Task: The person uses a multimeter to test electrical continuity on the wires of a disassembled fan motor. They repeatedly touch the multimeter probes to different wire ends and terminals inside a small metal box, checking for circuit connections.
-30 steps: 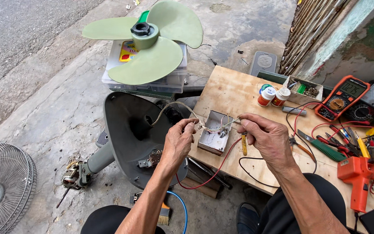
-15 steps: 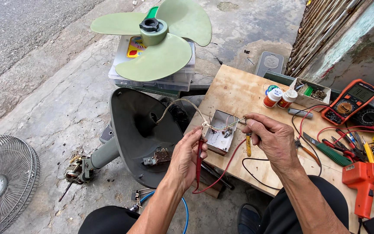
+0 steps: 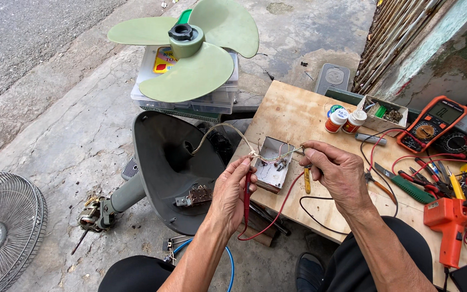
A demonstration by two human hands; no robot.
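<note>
My left hand (image 3: 232, 190) grips a red test probe (image 3: 247, 196) and presses its tip against the wires at the near corner of a small grey switch box (image 3: 270, 168). My right hand (image 3: 337, 172) pinches thin wires (image 3: 277, 156) on the box's far side; whether it also holds a second probe I cannot tell. The box rests on the front edge of a plywood board (image 3: 290, 111). A red lead (image 3: 278, 211) loops down from the probe. A wire bundle (image 3: 218, 130) runs from the box into the upturned grey fan base (image 3: 163, 157).
A green fan blade (image 3: 190, 48) lies on a clear plastic box. A fan grille (image 3: 1, 235) is at the left. Orange multimeter (image 3: 431, 127), an analogue meter, pliers, screwdrivers and an orange soldering gun (image 3: 449, 224) crowd the board's right side. Two small bottles (image 3: 344, 120) stand mid-board.
My left hand has taken up the red probe and now holds it upright against the box's wires. The view has shifted slightly; my right hand stays on the wires.
</note>
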